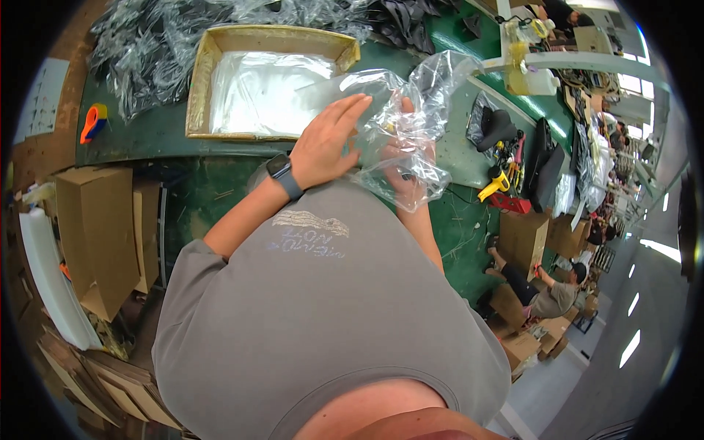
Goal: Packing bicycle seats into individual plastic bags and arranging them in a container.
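A crinkled clear plastic bag point(444, 77) is bunched in front of me, above the near edge of the green worktable point(139, 139). My right hand point(407, 158) shows through the film, its fingers bent around the bag; glare hides whether it is inside or behind, and a small dark spot there cannot be made out. My left hand point(326, 150), with a dark watch point(280, 167) on its wrist, has its fingers stretched out along the left side of the bag. Behind it stands an open shallow carton point(199, 92) with a stack of flat clear bags point(264, 84) in it.
Piled plastic-wrapped dark parts point(147, 59) lie at the back left, near an orange-and-blue tape dispenser point(93, 123). On the right are a black saddle-shaped part point(499, 128), a yellow-handled tool point(495, 183) and a red item point(510, 203). Cardboard boxes point(99, 235) stand left; a person point(550, 297) sits farther right.
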`<act>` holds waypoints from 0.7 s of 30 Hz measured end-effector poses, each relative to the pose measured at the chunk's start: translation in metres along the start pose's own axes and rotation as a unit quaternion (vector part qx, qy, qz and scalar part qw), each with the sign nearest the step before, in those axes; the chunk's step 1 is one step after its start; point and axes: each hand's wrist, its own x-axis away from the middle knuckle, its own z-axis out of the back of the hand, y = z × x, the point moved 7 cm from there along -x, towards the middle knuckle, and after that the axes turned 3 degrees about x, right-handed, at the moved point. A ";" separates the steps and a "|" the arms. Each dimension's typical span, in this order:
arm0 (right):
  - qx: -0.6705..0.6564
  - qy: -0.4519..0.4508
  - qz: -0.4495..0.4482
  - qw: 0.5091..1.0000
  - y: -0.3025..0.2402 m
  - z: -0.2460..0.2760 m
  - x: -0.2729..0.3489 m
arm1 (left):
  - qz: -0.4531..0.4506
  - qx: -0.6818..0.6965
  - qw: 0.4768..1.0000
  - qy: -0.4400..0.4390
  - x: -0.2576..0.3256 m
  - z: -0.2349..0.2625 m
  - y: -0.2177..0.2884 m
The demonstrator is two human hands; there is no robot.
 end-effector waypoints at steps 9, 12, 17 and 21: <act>0.160 0.042 0.018 0.986 -0.004 -0.007 0.000 | 0.044 0.100 0.994 0.023 -0.010 0.006 -0.024; 0.340 0.178 0.067 0.921 -0.047 0.026 0.026 | 0.202 0.311 0.928 0.022 0.001 -0.002 -0.057; 0.507 0.230 0.170 0.813 -0.053 -0.023 0.047 | 0.259 0.409 0.874 0.045 0.009 0.002 -0.095; 0.581 0.210 0.056 0.785 -0.064 -0.010 0.071 | 0.305 0.329 0.891 0.074 0.012 0.010 -0.107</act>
